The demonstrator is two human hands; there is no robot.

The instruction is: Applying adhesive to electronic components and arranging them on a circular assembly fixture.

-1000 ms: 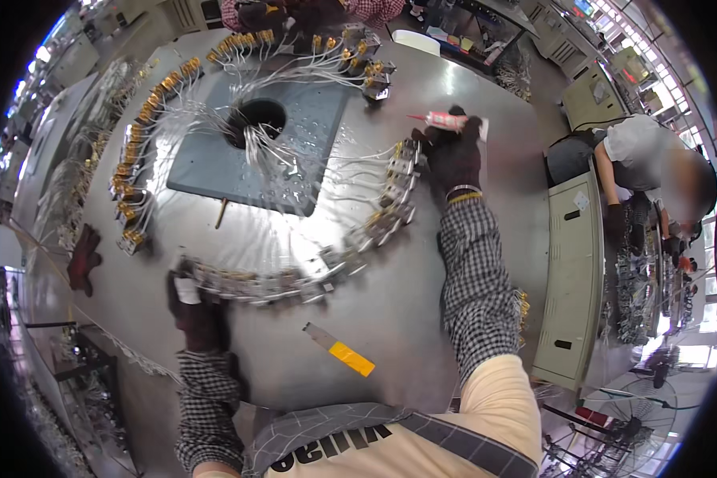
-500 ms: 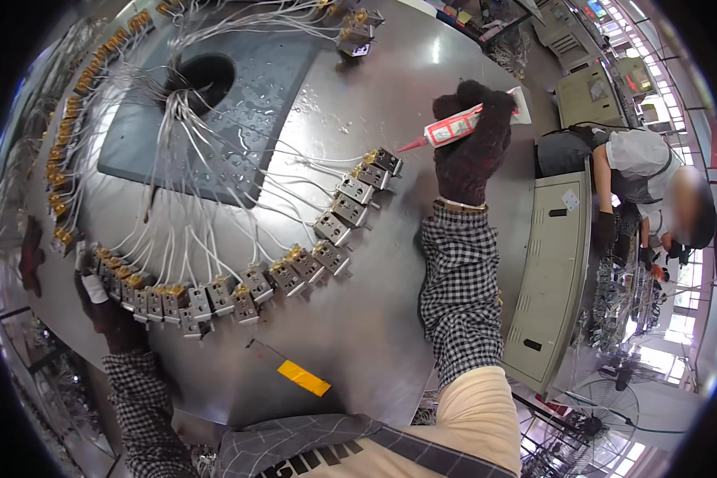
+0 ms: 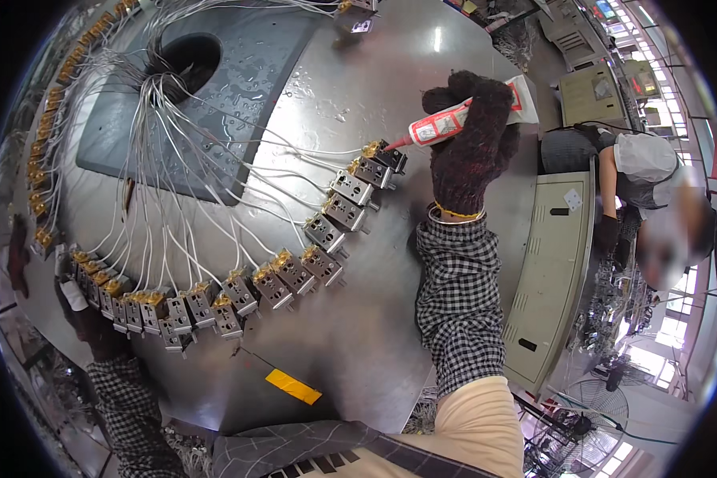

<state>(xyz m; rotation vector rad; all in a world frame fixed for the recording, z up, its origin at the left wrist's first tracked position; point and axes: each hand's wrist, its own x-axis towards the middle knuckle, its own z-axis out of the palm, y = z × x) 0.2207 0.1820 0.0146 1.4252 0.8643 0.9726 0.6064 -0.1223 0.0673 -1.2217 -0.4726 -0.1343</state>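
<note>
My right hand (image 3: 472,147), in a dark knitted glove, grips a white-and-red squeeze tube (image 3: 442,123). The tube's red nozzle points left, its tip at the yellowish top of the end metal box (image 3: 390,157). Several such silver boxes (image 3: 344,213) stand in a curved row on the metal table, with white wires running from them towards a dark round hole (image 3: 190,64). At the row's left end is my gloved left hand (image 3: 88,315), white wrapping round one finger. That finger stretches up beside the boxes; the other fingers are mostly hidden.
A wet grey mat (image 3: 251,95) surrounds the hole. More wired pieces (image 3: 44,151) line the left side. A yellow strip (image 3: 293,386) lies near the front edge. Beige cabinets (image 3: 546,271) stand at right, where another person (image 3: 641,163) works. A dark red glove-like shape (image 3: 17,255) shows far left.
The tube in my right hand has moved slightly left, bringing its nozzle to the end box. My left hand, the boxes and the mat appear shifted left in the picture.
</note>
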